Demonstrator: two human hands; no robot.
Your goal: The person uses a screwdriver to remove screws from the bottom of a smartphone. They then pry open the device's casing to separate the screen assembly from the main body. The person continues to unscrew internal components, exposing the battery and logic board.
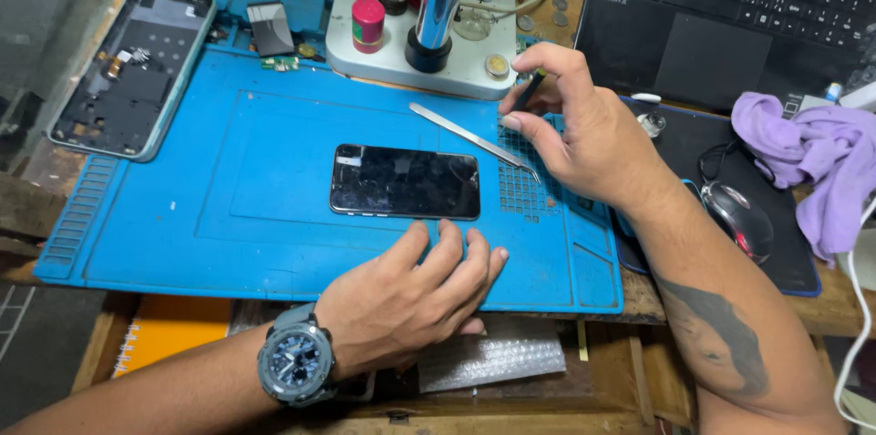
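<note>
Left hand (415,293) flat on mat (182,179), fingertips at phone (405,181) edge (holding nothing); right hand (575,129) pinches tweezers (470,136).

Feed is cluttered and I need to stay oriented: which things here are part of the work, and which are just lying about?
In hand: black smartphone by left hand; dark tool in right hand; tweezers; blue repair mat.

Lying about: opened phone frame, laptop, mouse, purple cloth, microscope stand.

The bench is viewed from one head-worn camera, aimed steeply down and forward at close range over the blue mat (182,216).
</note>
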